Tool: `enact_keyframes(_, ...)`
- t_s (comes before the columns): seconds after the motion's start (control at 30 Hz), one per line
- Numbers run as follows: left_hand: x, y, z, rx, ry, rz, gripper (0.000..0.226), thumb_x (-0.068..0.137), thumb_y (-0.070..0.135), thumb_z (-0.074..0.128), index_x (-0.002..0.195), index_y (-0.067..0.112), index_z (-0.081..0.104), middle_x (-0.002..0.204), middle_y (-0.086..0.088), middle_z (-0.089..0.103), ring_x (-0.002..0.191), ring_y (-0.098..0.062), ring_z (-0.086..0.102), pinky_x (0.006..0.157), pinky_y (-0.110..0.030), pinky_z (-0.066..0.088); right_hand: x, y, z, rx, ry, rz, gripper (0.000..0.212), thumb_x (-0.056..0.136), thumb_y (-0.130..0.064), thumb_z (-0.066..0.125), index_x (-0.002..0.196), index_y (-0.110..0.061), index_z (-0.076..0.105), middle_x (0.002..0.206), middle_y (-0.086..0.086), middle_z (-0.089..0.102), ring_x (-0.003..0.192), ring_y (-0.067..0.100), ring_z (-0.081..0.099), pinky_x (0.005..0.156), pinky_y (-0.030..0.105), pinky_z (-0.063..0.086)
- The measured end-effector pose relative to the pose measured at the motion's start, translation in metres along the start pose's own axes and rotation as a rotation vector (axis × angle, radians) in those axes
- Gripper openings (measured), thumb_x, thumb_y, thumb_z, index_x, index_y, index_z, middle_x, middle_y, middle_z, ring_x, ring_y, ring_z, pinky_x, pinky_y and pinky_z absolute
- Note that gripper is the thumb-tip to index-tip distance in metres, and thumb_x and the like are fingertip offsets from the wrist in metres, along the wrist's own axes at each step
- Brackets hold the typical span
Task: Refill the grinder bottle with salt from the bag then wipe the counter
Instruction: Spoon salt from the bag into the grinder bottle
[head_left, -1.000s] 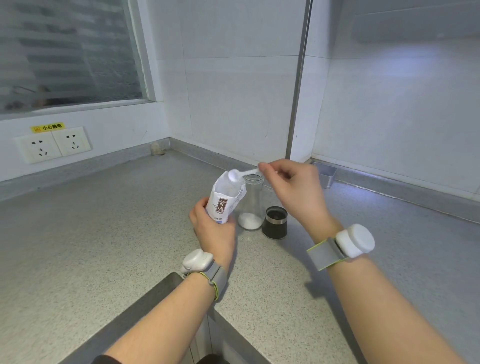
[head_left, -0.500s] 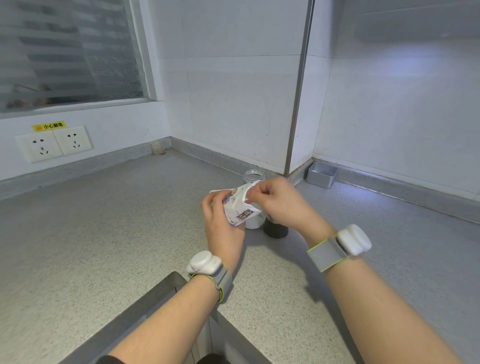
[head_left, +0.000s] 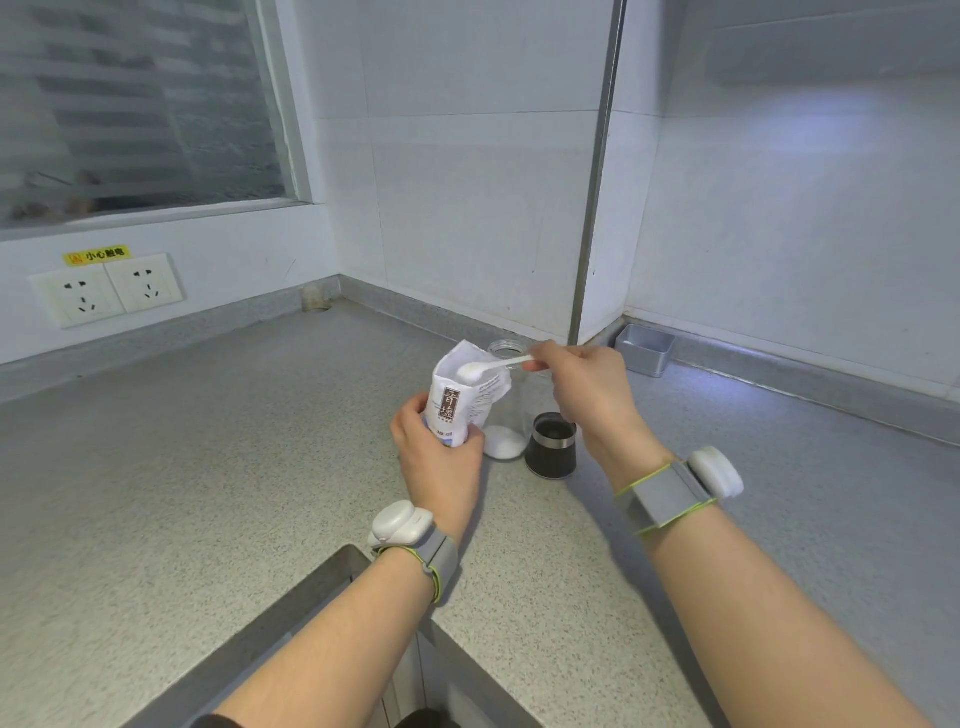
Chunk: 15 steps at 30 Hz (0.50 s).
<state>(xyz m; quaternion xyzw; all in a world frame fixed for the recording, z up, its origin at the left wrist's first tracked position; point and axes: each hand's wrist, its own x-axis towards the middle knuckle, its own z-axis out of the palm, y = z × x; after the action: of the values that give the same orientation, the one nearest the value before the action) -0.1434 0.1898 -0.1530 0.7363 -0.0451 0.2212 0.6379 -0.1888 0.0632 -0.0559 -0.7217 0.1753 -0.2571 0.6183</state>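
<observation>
Two grasps: left hand (head_left: 441, 467) fingers wrap salt bag (head_left: 458, 410); right hand (head_left: 587, 389) pinches spoon (head_left: 493, 365).

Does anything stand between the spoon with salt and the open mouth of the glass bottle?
Nothing visible does. The spoon is over the bag, right beside the bottle, whose mouth is uncovered; its dark cap stands on the counter beside it.

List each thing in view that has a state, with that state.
Salt bag, upright, top open, gripped by left hand.
Spoon, loaded with salt, at the bag mouth, pinched by right hand.
Grinder bottle, upright, uncapped, a little salt inside.
Grinder cap, off, standing beside the bottle.
Wall sockets, nothing plugged in.
</observation>
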Motion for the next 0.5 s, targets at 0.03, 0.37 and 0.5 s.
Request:
enact_keyframes(0.03,0.0,-0.001,0.0,-0.004,0.005,-0.021,0.056,0.071,0.009,0.078,0.12,0.01,0.051,0.121,-0.008,0.049,0.093,-0.021,0.056,0.078,-0.031,0.045,0.001,0.0,-0.001,0.03,0.007,0.013,0.026,0.082,-0.03,0.066,0.061,-0.018,0.075,0.048,-0.004,0.025,0.044,0.015,0.023,0.047,0.028,0.023)
enact_keyframes(0.37,0.003,-0.002,0.001,-0.022,0.042,-0.108,0.049,0.07,0.008,0.075,0.114,0.006,0.053,0.116,-0.011,0.051,0.084,-0.017,0.05,0.075,-0.03,0.044,0.013,-0.001,-0.015,0.198,0.071,0.089,0.023,0.088,-0.027,0.063,0.081,-0.008,0.073,0.044,-0.007,0.026,0.04,0.012,0.02,0.039,0.022,0.02)
enact_keyframes(0.5,0.003,-0.003,0.001,-0.02,0.038,-0.109,0.047,0.07,0.008,0.075,0.111,0.005,0.052,0.114,-0.011,0.05,0.085,-0.018,0.051,0.075,-0.031,0.043,0.014,0.003,-0.018,0.145,0.142,0.062,0.026,0.087,-0.025,0.062,0.081,-0.002,0.073,0.038,-0.011,0.029,0.038,0.011,0.022,0.04,0.022,0.023)
